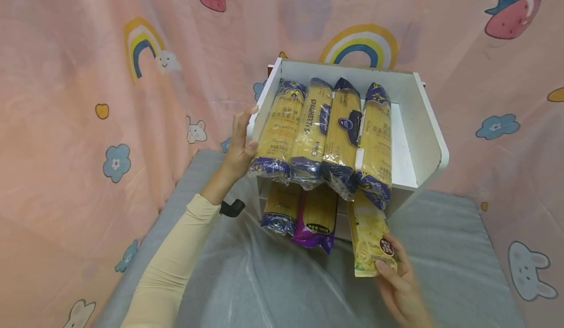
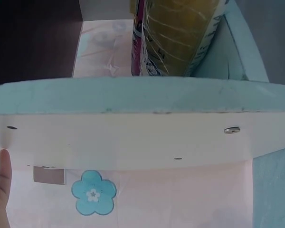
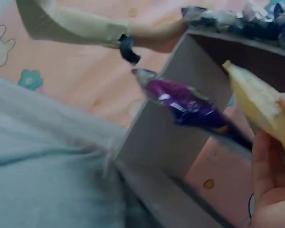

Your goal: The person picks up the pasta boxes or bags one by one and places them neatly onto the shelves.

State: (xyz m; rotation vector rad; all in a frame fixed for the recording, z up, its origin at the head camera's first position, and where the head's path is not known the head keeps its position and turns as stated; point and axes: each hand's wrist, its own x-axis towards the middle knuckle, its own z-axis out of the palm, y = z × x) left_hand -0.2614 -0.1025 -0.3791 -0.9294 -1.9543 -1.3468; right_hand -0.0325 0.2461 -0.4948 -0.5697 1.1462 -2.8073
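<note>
My right hand (image 1: 398, 281) pinches the lower end of a yellow noodle packet (image 1: 366, 242), thumb on top. The packet's far end reaches under the upper tier of a white two-tier shelf (image 1: 429, 127). In the right wrist view this packet (image 3: 256, 97) slants towards the lower compartment. My left hand (image 1: 240, 144) rests against the shelf's left side, with straight fingers (image 2: 4, 173) on the outer panel. Beside its thumb lies a spaghetti pack (image 1: 279, 127), first of several on the upper tier. Below are another spaghetti pack (image 1: 280, 208) and a purple-ended pasta pack (image 1: 316, 220).
The shelf stands on a grey cloth surface (image 1: 445, 249). Behind and at both sides hangs a pink patterned curtain (image 1: 255, 19). On the upper tier, bare white board (image 1: 403, 156) shows right of the last pack. A black strap (image 1: 232, 208) sits at my left wrist.
</note>
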